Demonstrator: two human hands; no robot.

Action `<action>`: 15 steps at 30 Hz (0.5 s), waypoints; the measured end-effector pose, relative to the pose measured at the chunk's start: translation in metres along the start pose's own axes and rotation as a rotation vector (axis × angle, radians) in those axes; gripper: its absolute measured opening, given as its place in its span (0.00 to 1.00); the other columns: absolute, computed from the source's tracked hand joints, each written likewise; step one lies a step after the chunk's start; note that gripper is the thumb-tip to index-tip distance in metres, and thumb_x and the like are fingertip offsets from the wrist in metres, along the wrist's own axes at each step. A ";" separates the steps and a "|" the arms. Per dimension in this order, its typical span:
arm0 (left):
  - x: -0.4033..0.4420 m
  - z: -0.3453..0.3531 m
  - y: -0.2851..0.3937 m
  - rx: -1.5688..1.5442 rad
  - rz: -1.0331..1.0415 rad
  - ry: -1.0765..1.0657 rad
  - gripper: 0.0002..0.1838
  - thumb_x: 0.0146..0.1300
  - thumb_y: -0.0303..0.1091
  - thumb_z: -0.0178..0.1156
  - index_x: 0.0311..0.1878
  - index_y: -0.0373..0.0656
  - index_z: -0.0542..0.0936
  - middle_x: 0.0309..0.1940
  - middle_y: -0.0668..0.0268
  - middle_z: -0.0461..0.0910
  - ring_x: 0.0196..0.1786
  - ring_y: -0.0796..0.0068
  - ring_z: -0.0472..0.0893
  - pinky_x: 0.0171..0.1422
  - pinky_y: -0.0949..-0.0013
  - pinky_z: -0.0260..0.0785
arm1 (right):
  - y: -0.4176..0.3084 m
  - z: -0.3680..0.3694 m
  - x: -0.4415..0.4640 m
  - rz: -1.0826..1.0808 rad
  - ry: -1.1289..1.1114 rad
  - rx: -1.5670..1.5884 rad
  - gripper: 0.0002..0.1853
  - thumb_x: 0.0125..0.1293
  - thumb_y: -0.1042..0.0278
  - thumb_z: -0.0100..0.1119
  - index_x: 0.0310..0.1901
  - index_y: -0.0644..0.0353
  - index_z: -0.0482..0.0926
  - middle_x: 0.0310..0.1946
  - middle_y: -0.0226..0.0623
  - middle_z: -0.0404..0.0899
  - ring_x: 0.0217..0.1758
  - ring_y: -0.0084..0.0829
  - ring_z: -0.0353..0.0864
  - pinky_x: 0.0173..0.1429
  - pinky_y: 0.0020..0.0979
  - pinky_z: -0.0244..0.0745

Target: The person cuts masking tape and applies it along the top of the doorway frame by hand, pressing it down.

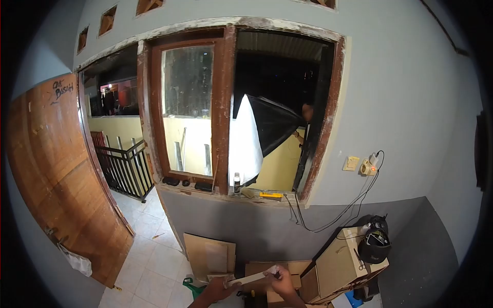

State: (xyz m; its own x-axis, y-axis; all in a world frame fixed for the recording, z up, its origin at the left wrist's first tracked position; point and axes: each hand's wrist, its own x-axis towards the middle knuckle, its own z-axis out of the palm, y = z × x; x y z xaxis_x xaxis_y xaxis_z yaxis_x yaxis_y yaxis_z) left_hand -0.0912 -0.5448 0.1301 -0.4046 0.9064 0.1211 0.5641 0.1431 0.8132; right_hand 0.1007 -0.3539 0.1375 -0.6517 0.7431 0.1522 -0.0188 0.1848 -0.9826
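Note:
My left hand is closed on the left end of a pale, flat strip low in the head view. The fingers of my right hand are closed at its other end, with a whitish, crumpled bit showing at the fingertips. What the strip is made of cannot be made out. Below it, partly covered by my hands, are brown cardboard pieces and some dark small items. Something green lies beside my left wrist.
On the windowsill stand a small bottle and a yellow tool. A cardboard box at right bears a black bag and scissors. Cables hang from the socket. A wooden door stands at left.

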 end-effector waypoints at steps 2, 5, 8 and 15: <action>-0.012 -0.014 -0.015 -0.003 0.027 0.039 0.30 0.70 0.57 0.65 0.58 0.38 0.82 0.39 0.48 0.88 0.43 0.52 0.89 0.49 0.56 0.80 | 0.000 0.023 -0.002 -0.023 0.004 -0.004 0.05 0.69 0.76 0.69 0.37 0.58 0.81 0.29 0.20 0.78 0.32 0.13 0.71 0.39 0.22 0.67; -0.041 -0.059 -0.014 -0.043 -0.060 0.088 0.28 0.69 0.54 0.67 0.58 0.37 0.84 0.42 0.49 0.88 0.43 0.56 0.89 0.49 0.57 0.79 | -0.018 0.064 -0.009 0.004 -0.022 0.025 0.04 0.70 0.76 0.67 0.37 0.58 0.81 0.29 0.20 0.78 0.32 0.12 0.71 0.38 0.22 0.67; -0.058 -0.087 -0.018 -0.105 -0.035 0.117 0.24 0.66 0.49 0.71 0.54 0.37 0.86 0.41 0.51 0.89 0.42 0.60 0.89 0.48 0.59 0.79 | -0.027 0.087 0.000 0.015 -0.111 0.036 0.03 0.70 0.77 0.67 0.38 0.60 0.81 0.30 0.22 0.81 0.35 0.15 0.75 0.42 0.23 0.71; -0.071 -0.112 -0.036 -0.151 -0.017 0.228 0.04 0.69 0.27 0.66 0.41 0.35 0.84 0.32 0.64 0.85 0.35 0.78 0.84 0.40 0.71 0.76 | -0.073 0.126 0.023 -0.152 -0.126 -0.078 0.06 0.67 0.72 0.69 0.39 0.64 0.83 0.28 0.31 0.83 0.31 0.19 0.78 0.38 0.28 0.74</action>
State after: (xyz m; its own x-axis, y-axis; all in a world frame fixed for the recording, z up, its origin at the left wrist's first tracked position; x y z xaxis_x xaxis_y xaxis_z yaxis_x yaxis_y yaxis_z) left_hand -0.1634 -0.6591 0.1557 -0.5741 0.7893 0.2179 0.4489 0.0808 0.8899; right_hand -0.0079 -0.4313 0.1995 -0.7357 0.6172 0.2789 -0.0685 0.3418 -0.9373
